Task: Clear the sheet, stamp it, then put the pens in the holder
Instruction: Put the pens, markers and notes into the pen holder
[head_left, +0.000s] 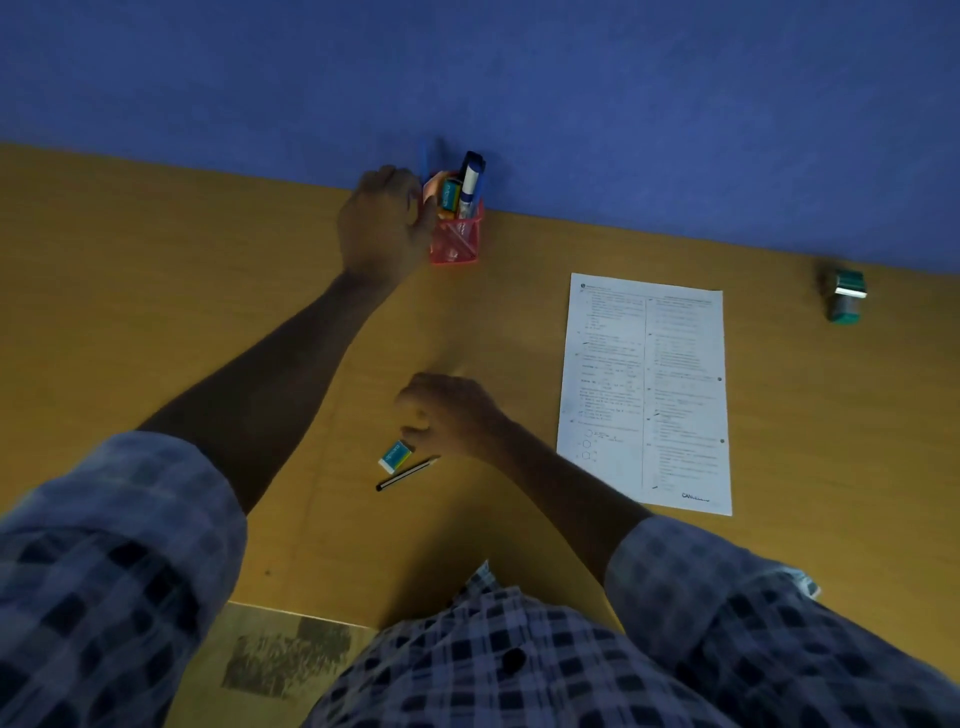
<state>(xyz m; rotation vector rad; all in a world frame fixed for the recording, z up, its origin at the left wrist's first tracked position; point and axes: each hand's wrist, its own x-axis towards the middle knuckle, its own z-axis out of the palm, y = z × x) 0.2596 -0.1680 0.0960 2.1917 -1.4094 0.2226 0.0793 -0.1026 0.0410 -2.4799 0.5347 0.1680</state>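
The printed sheet (644, 395) lies flat on the wooden desk with nothing on it. A green stamp (844, 296) stands far right by the wall. The red mesh holder (456, 241) at the back holds a blue-capped marker (471, 179) and a boxed eraser. My left hand (384, 223) is against the holder's left rim, fingers closed around a blurred blue pen (425, 156) that sticks up above it. My right hand (452, 415) rests curled on the desk, its fingertips touching a teal eraser (395, 457). A black pencil (408, 474) lies just below that.
A blue wall (623, 104) runs right behind the holder and stamp. The desk's front edge (301, 616) is close to my body, with patterned floor below it at the left.
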